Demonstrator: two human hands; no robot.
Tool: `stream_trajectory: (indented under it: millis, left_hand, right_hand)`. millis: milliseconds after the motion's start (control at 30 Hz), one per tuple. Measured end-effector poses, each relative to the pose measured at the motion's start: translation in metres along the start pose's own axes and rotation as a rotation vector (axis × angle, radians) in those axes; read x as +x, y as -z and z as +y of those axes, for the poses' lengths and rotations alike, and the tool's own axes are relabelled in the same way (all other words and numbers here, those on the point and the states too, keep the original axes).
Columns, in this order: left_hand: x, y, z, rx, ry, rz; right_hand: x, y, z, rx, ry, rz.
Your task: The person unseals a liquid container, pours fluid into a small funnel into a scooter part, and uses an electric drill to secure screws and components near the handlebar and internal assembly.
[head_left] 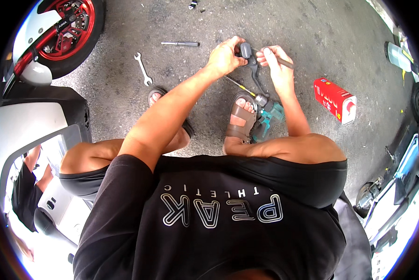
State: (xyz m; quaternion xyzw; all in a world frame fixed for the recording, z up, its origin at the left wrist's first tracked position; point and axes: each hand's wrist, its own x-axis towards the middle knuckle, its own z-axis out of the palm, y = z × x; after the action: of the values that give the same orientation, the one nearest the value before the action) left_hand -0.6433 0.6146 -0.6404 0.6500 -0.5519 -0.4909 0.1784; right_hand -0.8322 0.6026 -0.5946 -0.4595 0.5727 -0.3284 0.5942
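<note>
In front of me, above the ground, my left hand (225, 57) is closed round a black brake lever assembly (245, 50). Its curved lever (254, 72) points down toward my foot. My right hand (276, 63) grips a slim tool with a dark handle (285, 63), its thin end pointing at the assembly. Whether that tip touches the part I cannot tell. Below both hands, a teal cordless drill (268, 116) with a long bit lies on the ground by my sandal (240, 119).
An open-ended wrench (143, 70) and a screwdriver (180, 44) lie to the left on the concrete. A red can (334, 100) lies to the right. At the far left stands a motorcycle's red-rimmed front wheel (86, 51); another motorcycle (393, 186) is at right.
</note>
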Motion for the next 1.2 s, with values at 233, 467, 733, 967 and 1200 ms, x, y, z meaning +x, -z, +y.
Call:
stream_trajectory:
  millis: [233,467,733,967,1200]
  left_hand:
    - [-0.004,-0.001,-0.006,-0.055,-0.139,-0.017]
    - [-0.012,-0.005,0.0,-0.016,-0.11,0.024]
    - [-0.013,-0.006,0.003,0.006,-0.128,0.04]
    - [-0.013,-0.003,0.005,0.008,-0.107,0.026]
    - [-0.013,-0.002,0.01,0.034,-0.105,0.029]
  right_hand:
    - [-0.006,0.006,0.012,0.028,-0.036,-0.065]
    - [-0.006,0.004,0.006,-0.078,-0.036,-0.119]
    - [-0.006,0.005,-0.001,-0.192,0.054,-0.135]
    - [-0.006,0.001,-0.023,-0.481,0.273,-0.218]
    - [0.008,0.001,-0.033,-0.567,0.361,-0.347]
